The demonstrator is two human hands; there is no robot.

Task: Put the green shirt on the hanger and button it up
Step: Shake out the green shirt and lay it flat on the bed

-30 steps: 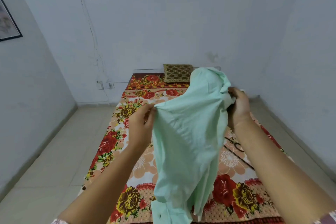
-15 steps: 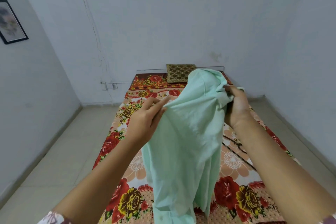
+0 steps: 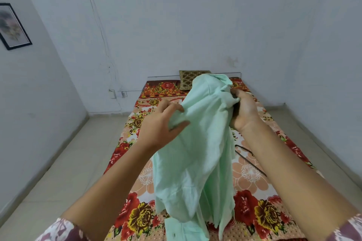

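Hanging has not begun: green shirt (image 3: pixel 195 143) is held bunched above the bed (image 3: pixel 254 182), right hand (image 3: pixel 244 111) gripping near the collar, left hand (image 3: pixel 162 125) pinching a fold. Hanger (image 3: pixel 251 163) lies untouched on the bed; buttoning outstanding. Half a second ago the left fingers lay straighter on the cloth.

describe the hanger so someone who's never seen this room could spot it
Start at the bed with the floral sheet. On it, just right of the held-up green shirt and partly hidden by the right forearm, lies the hanger. It is the only thin dark rod shape among the bright flowers.
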